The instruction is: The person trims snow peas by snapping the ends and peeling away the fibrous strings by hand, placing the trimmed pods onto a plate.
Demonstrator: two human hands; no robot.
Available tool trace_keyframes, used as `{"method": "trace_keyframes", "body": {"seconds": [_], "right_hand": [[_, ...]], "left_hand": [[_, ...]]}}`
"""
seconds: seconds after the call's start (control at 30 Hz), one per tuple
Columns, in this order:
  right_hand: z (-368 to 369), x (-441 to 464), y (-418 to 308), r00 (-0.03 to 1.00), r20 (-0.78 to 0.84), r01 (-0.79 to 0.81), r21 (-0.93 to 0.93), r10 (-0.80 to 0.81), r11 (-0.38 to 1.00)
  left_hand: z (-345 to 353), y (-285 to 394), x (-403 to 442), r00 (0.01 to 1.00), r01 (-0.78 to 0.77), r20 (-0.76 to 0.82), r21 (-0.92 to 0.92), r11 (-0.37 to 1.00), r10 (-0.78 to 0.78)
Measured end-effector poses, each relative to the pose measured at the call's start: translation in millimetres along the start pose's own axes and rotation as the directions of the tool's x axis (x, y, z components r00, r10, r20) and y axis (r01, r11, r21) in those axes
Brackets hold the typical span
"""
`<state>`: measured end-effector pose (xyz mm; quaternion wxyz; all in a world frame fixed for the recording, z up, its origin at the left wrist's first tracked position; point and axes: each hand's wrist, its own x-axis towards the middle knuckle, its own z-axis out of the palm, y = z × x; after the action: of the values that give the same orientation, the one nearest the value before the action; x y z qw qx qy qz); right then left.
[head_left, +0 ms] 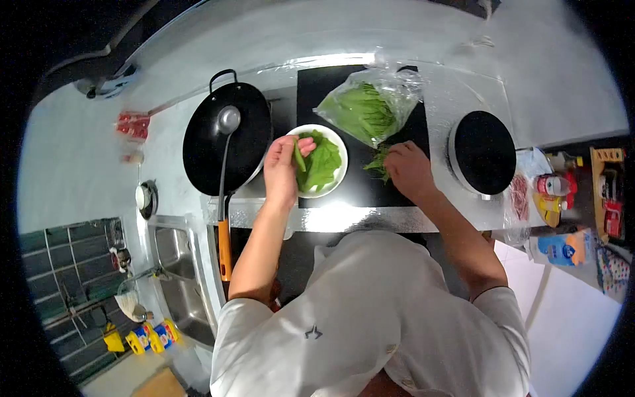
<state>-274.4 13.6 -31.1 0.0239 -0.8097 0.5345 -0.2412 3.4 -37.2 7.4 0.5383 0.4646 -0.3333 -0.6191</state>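
My left hand (283,171) is over the left rim of a white bowl (344,161), its fingers closed round a green leaf (299,159). Loose leafy greens (323,165) lie inside the bowl. My right hand (409,171) has its fingers pressed together at a small heap of thin green stems and leaf bits (376,165) on the black surface. Just behind that heap lies a clear plastic bag (401,87), with a bunch of leafy greens (364,111) inside.
Left of the bowl stands a black wok (202,145) with a metal ladle (229,120) in it. A round black plate-like surface (486,152) is at the right. Packages and bottles (554,185) crowd the far right. A double sink (175,248) is at the lower left.
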Motion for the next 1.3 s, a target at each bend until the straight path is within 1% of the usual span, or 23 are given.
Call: {"method": "trace_keyframes", "body": {"seconds": [0.1,0.17,0.2,0.23,0.27,0.33,0.37,0.4,0.47,0.63,0.7,0.73,0.77,0.8,0.83,0.9,0.93,1.0,1.13,1.17,1.2,1.23,1.3], "right_hand": [[-2,7,5,0.969,0.113,-0.237,0.148,0.221,0.96],[6,16,18,0.976,0.036,-0.216,0.154,0.213,0.964],[9,20,25,0.978,-0.04,-0.197,0.162,0.206,0.967],[10,27,30,0.976,-0.04,-0.205,0.151,0.213,0.967],[13,37,33,0.963,-0.02,-0.266,0.128,0.27,0.955],[25,55,46,0.946,-0.005,-0.323,0.103,0.325,0.941],[36,61,53,0.958,0.024,-0.283,-0.066,0.285,0.957],[40,67,54,0.966,0.058,-0.231,-0.233,0.25,0.945],[42,73,59,0.953,0.094,-0.255,-0.27,0.288,0.929],[38,80,55,0.921,0.15,-0.296,-0.332,0.36,0.896],[32,75,51,0.913,0.035,-0.401,-0.113,0.407,0.909],[29,73,49,0.912,0.035,-0.402,-0.113,0.408,0.909],[26,71,47,0.884,-0.008,-0.465,0.094,0.468,0.88],[19,71,44,0.846,-0.038,-0.497,0.3,0.531,0.814],[13,69,40,0.844,-0.039,-0.5,0.301,0.535,0.812],[0,68,34,0.777,0.151,-0.552,0.63,0.611,0.547],[-3,65,32,0.774,0.15,-0.555,0.63,0.615,0.544],[-8,62,29,0.803,0.269,-0.516,0.761,0.532,0.394],[-37,56,3,0.797,0.34,-0.527,0.797,0.499,0.297],[-41,53,0,0.816,0.353,-0.505,0.821,0.459,0.267],[-43,50,-1,0.834,0.361,-0.483,0.843,0.418,0.236],[-42,45,-2,0.832,0.36,-0.484,0.843,0.421,0.235],[-40,40,-4,0.899,0.199,-0.385,0.784,0.39,0.486]], "left_hand": [[-1,-2,0,0.999,0.025,-0.031,-0.036,0.999,-0.026],[-2,-7,4,0.999,0.019,-0.029,-0.021,1.0,-0.019],[-8,-10,6,0.99,-0.132,0.009,0.355,0.925,0.138],[-8,-11,6,0.957,-0.269,0.104,0.669,0.693,0.271],[-5,-13,4,0.957,-0.271,0.11,0.664,0.697,0.268],[4,-8,1,0.902,-0.344,0.197,0.866,0.364,0.383],[1,-13,5,0.872,-0.382,0.277,0.9,0.208,0.403],[-1,-16,5,0.872,-0.383,0.278,0.9,0.21,0.403],[-3,-21,5,0.812,-0.427,0.384,0.904,0.0,0.44],[-3,-11,-9,0.797,-0.454,0.394,0.891,0.023,0.457],[-6,-9,-11,0.761,-0.496,0.397,0.866,0.065,0.513],[-7,-8,-13,0.761,-0.497,0.398,0.865,0.065,0.513],[-8,-7,-13,0.756,-0.505,0.397,0.859,0.079,0.52],[-7,-6,-14,0.752,-0.514,0.396,0.853,0.092,0.528],[-6,-5,-15,0.751,-0.517,0.4,0.851,0.091,0.526],[2,-1,-17,0.793,-0.527,0.37,0.816,0.239,0.483],[9,1,-19,0.793,-0.529,0.374,0.814,0.239,0.48],[29,6,-22,0.837,-0.529,0.344,0.709,0.466,0.426],[69,11,-20,0.837,-0.548,0.413,0.626,0.555,0.361],[72,4,-16,0.869,-0.482,0.415,0.592,0.646,0.268],[80,2,-13,0.868,-0.483,0.419,0.591,0.646,0.266],[88,1,-12,0.864,-0.483,0.437,0.581,0.655,0.249],[102,1,-14,0.873,-0.45,0.446,0.573,0.685,0.201]]}}
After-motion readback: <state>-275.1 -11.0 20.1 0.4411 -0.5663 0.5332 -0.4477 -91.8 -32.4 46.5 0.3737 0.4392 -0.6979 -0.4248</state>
